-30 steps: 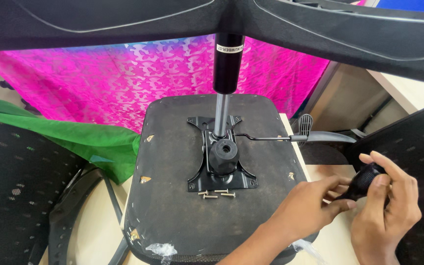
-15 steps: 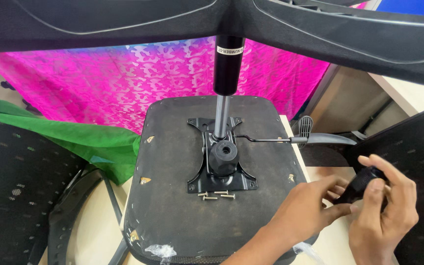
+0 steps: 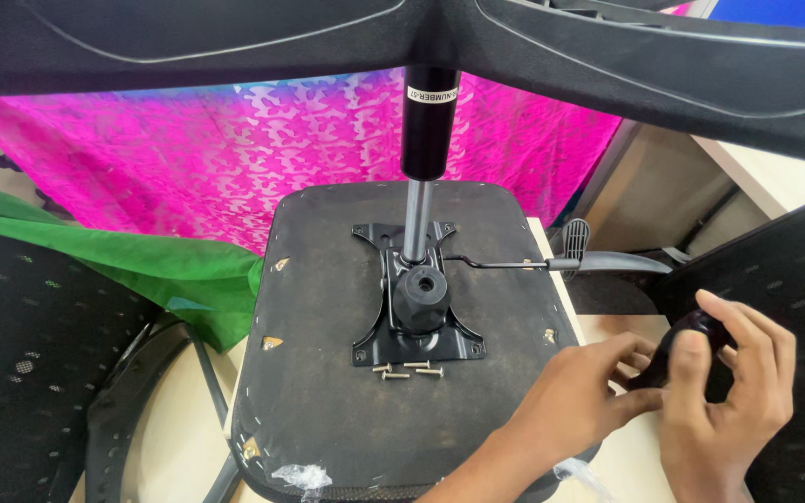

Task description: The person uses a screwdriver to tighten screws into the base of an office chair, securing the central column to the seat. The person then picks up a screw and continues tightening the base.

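An upturned black chair seat (image 3: pixel 328 401) lies in front of me, with a black metal mechanism plate (image 3: pixel 418 312) bolted to its underside. A gas cylinder (image 3: pixel 429 121) rises from the plate to the chair's star base (image 3: pixel 235 47) overhead. Three loose screws (image 3: pixel 407 370) rest just below the plate. At the lower right, my right hand (image 3: pixel 733 401) wraps around a small round black part (image 3: pixel 705 326), thumb across it. My left hand (image 3: pixel 579 396) reaches in from the left, and its fingertips pinch the same part. Most of the part is hidden by fingers.
A thin adjustment lever with a grey paddle (image 3: pixel 598 263) sticks out right from the plate. Pink patterned cloth (image 3: pixel 188 158) hangs behind, green cloth (image 3: pixel 142 270) lies at left. Black mesh chair backs stand at left (image 3: pixel 20 354) and right (image 3: pixel 794 251).
Both hands stay on the black part; the fingers have shifted a little around it, and my right thumb now lies further across it. The seat and screws have not moved.
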